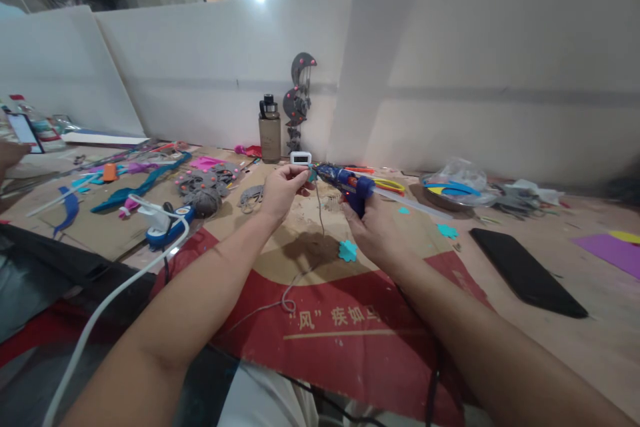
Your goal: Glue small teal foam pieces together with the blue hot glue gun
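Observation:
My right hand (373, 230) is wrapped around the grip of a blue hot glue gun (345, 181), whose nozzle points left. My left hand (281, 190) pinches a small teal piece (312, 175) right at the nozzle tip. A thin grey wire (320, 210) hangs from that piece down onto the cardboard (350, 320). Teal foam flower cut-outs lie on the cardboard, one (347, 251) just below my right hand and another (447, 231) to its right.
A brown bottle (270, 130) and a grey moon ornament (299, 100) stand at the white back wall. Grey felt pieces (205, 190), a second glue gun (167, 227) with white cord, a black phone (525, 272), purple foam (613, 250) and a plastic bag (457, 181) surround me.

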Demonstrator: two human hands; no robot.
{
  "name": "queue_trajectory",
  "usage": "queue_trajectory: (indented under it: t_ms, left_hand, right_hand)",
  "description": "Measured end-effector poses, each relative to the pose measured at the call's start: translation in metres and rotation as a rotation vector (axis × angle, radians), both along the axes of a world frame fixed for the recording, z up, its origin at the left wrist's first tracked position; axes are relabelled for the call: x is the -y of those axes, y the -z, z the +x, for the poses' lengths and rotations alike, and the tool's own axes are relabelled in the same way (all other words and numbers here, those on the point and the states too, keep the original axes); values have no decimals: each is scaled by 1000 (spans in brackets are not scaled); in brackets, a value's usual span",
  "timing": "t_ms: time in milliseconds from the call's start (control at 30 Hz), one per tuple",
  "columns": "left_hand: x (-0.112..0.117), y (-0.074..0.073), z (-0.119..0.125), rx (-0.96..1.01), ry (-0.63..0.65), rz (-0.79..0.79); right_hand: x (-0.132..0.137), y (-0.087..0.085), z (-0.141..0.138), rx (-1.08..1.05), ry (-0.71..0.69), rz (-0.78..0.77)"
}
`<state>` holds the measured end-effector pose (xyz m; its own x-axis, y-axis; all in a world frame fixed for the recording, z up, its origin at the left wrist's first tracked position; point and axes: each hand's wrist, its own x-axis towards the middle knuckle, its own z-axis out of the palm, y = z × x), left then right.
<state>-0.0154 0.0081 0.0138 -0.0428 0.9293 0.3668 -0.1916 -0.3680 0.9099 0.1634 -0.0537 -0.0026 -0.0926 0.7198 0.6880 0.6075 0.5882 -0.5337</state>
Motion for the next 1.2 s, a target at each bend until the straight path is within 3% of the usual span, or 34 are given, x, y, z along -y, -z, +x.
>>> queue_trajectory:
  t_ms: [433,1200]
  left_hand:
    - [3,-3,-2,73,25,-3]
    - [2,-1,0,2,6,-7]
  right_hand:
    - [1,-1,0,15,10,-17]
    - [0,1,1,18,34,6]
